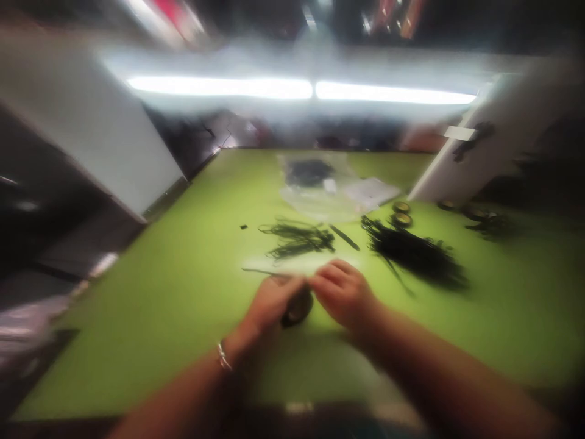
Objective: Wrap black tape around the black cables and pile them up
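My left hand (273, 300), with a bracelet at its wrist, is closed on a thin dark cable (258, 271) that sticks out to the left. A dark roll of tape (298, 308) hangs just below its fingers. My right hand (340, 289) is closed, its fingertips meeting those of my left hand; what they pinch is too small to make out. Beyond both hands lies a loose bunch of thin black cables (299, 238), with a slim dark tool (344, 237) beside it. A thick bundle of black cables (414, 253) rests to the right.
On the green table (183, 317), a clear plastic bag (315, 183) with dark items and a white paper (372, 192) lie at the back. Two tape rolls (402, 213) sit behind the thick bundle. Pale panels (114, 134) stand on both sides, under bright tube lights (228, 86).
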The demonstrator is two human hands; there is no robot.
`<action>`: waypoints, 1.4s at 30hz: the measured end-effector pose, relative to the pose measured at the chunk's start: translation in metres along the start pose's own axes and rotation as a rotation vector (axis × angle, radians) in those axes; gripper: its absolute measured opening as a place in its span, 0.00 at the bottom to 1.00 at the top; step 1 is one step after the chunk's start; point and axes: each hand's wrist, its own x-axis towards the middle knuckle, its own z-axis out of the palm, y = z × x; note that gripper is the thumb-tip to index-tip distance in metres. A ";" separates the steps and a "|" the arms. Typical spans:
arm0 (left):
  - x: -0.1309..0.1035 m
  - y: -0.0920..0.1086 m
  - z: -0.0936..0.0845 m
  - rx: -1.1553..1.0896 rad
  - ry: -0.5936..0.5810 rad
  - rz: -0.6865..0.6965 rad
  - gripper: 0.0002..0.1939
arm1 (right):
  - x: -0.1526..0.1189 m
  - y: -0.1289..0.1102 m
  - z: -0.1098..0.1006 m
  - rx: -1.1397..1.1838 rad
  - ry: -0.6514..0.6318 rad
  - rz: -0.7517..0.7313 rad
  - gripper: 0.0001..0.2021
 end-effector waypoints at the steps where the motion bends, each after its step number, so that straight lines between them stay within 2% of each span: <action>1: -0.001 0.000 0.000 0.025 0.016 0.033 0.16 | 0.002 0.001 -0.003 0.091 0.033 0.114 0.07; 4: -0.004 0.002 0.001 0.126 0.069 0.122 0.13 | 0.009 0.003 -0.010 0.337 0.076 0.462 0.07; 5: -0.005 0.002 0.001 0.160 0.086 0.152 0.13 | 0.011 0.002 -0.012 0.388 0.059 0.526 0.07; 7: -0.006 0.002 0.002 0.220 0.102 0.222 0.12 | 0.012 0.000 -0.011 0.444 0.012 0.560 0.05; 11: -0.007 0.003 0.004 0.314 0.084 0.357 0.10 | 0.009 -0.007 -0.003 0.385 0.006 0.474 0.06; 13: -0.008 0.003 0.005 0.313 0.085 0.358 0.10 | 0.007 -0.009 0.000 0.329 0.012 0.433 0.07; 16: -0.007 0.003 0.005 0.212 0.039 0.219 0.15 | 0.006 -0.009 0.000 0.162 0.014 0.328 0.07; 19: -0.004 0.002 0.003 0.042 0.008 0.022 0.20 | 0.007 -0.010 -0.001 -0.152 -0.024 0.126 0.10; 21: -0.001 0.001 0.002 -0.021 0.000 -0.047 0.21 | 0.007 -0.012 -0.001 -0.298 -0.064 0.021 0.11; 23: 0.000 0.001 0.001 -0.032 -0.027 -0.071 0.19 | 0.006 -0.012 0.000 -0.335 -0.096 -0.024 0.12; 26: 0.000 0.002 0.000 -0.005 -0.042 -0.059 0.17 | 0.005 -0.007 -0.002 -0.209 -0.116 0.031 0.11; 29: -0.002 0.003 0.001 0.070 -0.015 0.023 0.15 | 0.005 0.002 -0.007 0.044 -0.023 0.240 0.05; 32: -0.005 0.005 0.002 0.207 0.034 0.120 0.13 | 0.005 0.005 -0.009 0.207 0.037 0.392 0.08; 36: -0.007 0.008 0.004 0.375 0.064 0.276 0.11 | 0.002 -0.002 -0.004 0.165 -0.131 0.323 0.06; 38: -0.007 0.008 0.005 0.401 0.050 0.326 0.11 | 0.001 -0.006 -0.001 0.081 -0.171 0.263 0.09; 40: -0.007 0.008 0.005 0.396 0.040 0.301 0.12 | 0.001 -0.008 0.000 -0.002 -0.176 0.213 0.11; 42: -0.006 0.007 0.004 0.337 0.012 0.192 0.15 | 0.003 -0.009 -0.002 -0.061 -0.180 0.175 0.12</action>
